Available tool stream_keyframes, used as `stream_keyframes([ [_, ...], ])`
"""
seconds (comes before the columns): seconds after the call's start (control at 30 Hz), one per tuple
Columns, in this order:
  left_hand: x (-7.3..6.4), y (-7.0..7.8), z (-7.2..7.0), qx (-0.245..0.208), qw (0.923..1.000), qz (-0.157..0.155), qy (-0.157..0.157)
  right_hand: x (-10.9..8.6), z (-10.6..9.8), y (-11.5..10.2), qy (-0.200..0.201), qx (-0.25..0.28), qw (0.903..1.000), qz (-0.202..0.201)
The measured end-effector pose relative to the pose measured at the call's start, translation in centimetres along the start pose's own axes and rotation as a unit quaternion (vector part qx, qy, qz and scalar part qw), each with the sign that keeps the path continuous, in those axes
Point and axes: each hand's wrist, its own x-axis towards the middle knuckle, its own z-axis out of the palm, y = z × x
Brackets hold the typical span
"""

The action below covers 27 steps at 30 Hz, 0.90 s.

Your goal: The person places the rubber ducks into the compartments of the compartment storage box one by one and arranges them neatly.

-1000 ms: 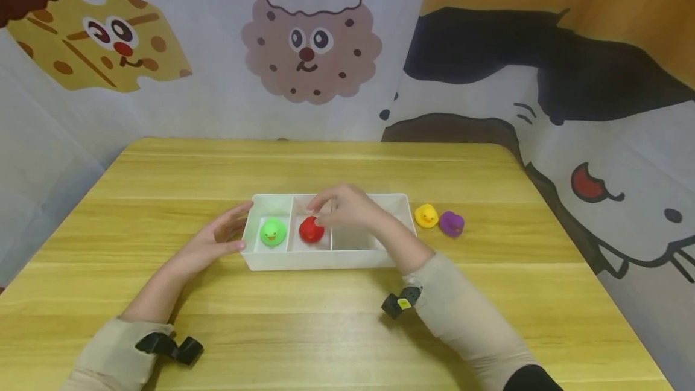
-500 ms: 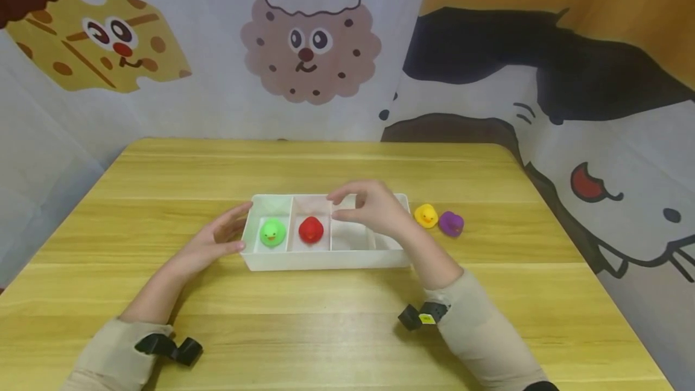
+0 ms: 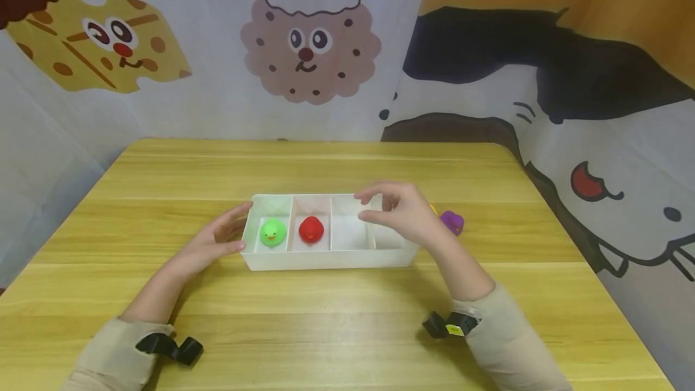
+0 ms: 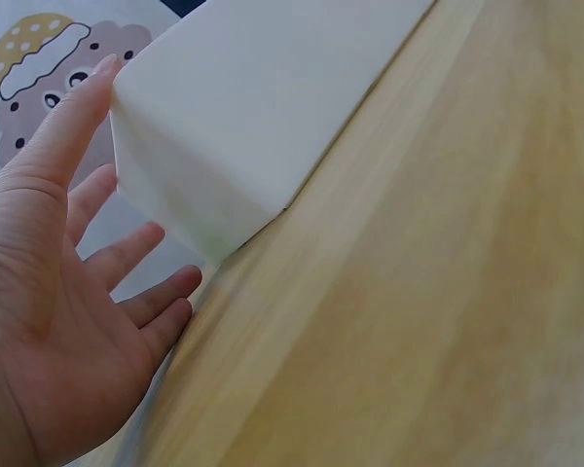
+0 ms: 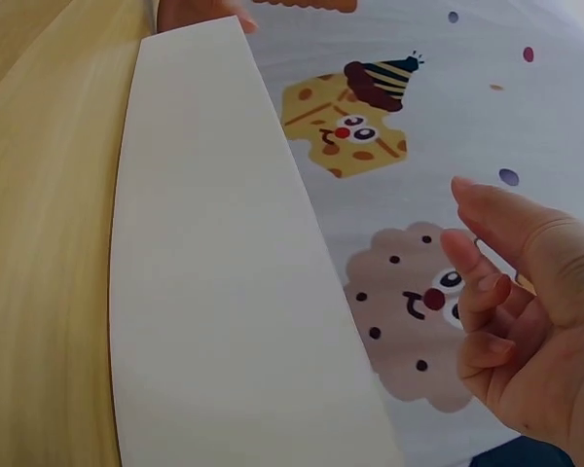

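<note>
Head view: my right hand (image 3: 404,211) hangs over the box (image 3: 326,260), thumb and finger parted on nothing.
The red duck (image 3: 311,230) sits in the second compartment from the left, left of that grip and clear of it; the green duck (image 3: 272,232) is in the leftmost, near my left hand (image 3: 207,245), whose spread fingers touch the box's end. The purple duck (image 3: 452,222) lies beyond my right wrist.
</note>
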Motion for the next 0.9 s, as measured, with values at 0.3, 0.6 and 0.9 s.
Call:
stream_keyframes([
  [0.3,-0.1,0.3,0.1,-0.008,1.0,-0.005,0.0,-2.0,-2.0,1.3,0.03,0.032,0.999,-0.007],
  [0.6,-0.1,0.3,0.0,-0.004,1.0,-0.006,-0.001,-3.9,-3.8,2.9,0.057,0.018,0.9981,0.016],
  [0.9,-0.1,0.4,0.1,-0.007,0.9999,-0.008,0.0,-5.8,-5.6,5.1,0.076,0.02,0.9956,0.05],
])
